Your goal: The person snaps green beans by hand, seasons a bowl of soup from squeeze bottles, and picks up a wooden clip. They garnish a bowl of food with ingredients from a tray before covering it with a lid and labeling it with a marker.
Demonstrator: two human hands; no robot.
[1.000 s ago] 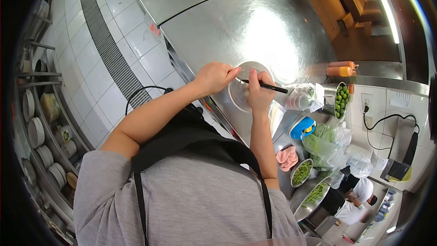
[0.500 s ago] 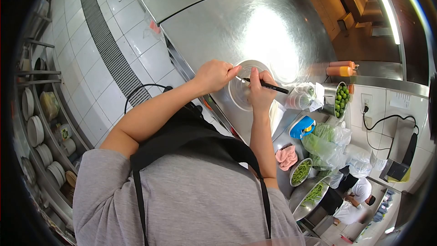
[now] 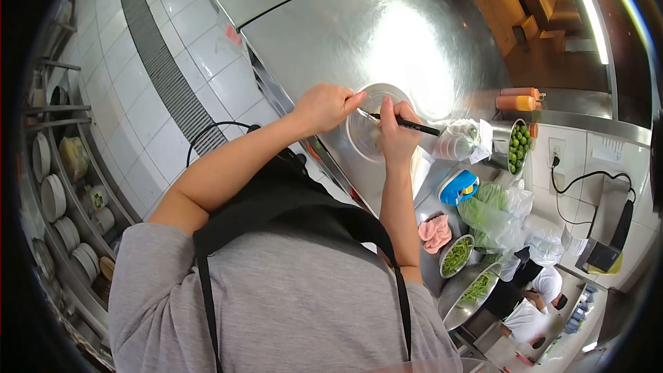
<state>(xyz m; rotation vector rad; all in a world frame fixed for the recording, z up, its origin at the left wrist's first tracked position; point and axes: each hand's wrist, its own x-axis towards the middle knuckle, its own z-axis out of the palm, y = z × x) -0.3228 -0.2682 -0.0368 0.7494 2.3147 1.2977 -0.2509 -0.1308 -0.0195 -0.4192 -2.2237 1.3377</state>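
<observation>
My right hand [image 3: 398,137] grips a small black-handled knife [image 3: 418,126], its pale tip pointing left toward my other hand. My left hand [image 3: 327,108] is closed with the thumb pressed forward near that tip; whatever is pinched in it is too small to name. Below both hands, a round, clear bowl [image 3: 358,139] rests on the steel counter [image 3: 304,48]. What lies in the bowl is mostly hidden by my hands.
To the right stand wrapped clear cups [image 3: 456,141], a container of limes [image 3: 518,146], sauce bottles [image 3: 516,102], a blue-and-white object [image 3: 457,188], a pink cloth [image 3: 435,233] and bowls of green beans [image 3: 456,257]. Plate shelves [image 3: 83,259] line the left. Another person [image 3: 532,311] is at lower right.
Both hands stay over the bowl with nearly the same grip. The knife's handle has tilted slightly, and the view has shifted a little, moving the sauce cups toward the top edge.
</observation>
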